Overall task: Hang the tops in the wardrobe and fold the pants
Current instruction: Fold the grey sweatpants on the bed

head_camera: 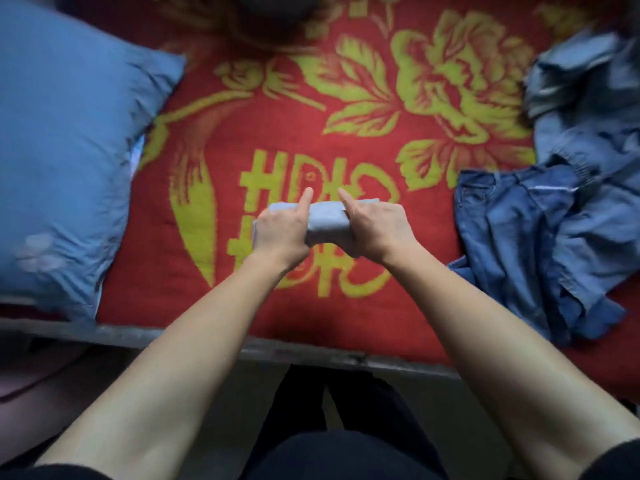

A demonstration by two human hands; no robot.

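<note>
Two-handed grip on folded cloth point(327, 220): left hand point(282, 233), right hand point(377, 233) curled round it, forefingers straight; open blanket point(277, 133) between pillow point(69, 150) and jeans point(519, 237).

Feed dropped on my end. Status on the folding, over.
Left hand and right hand both grip folded grey garment over red blanket. Blue clothes pile unfolded, right side. Nothing blocking.

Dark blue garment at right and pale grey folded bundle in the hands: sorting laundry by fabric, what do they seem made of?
The dark blue garment looks like denim: matte, faded, with pocket stitching. The pale grey folded bundle, gripped by left hand and right hand, looks like soft matte cotton or knit; blur hides the weave.
</note>
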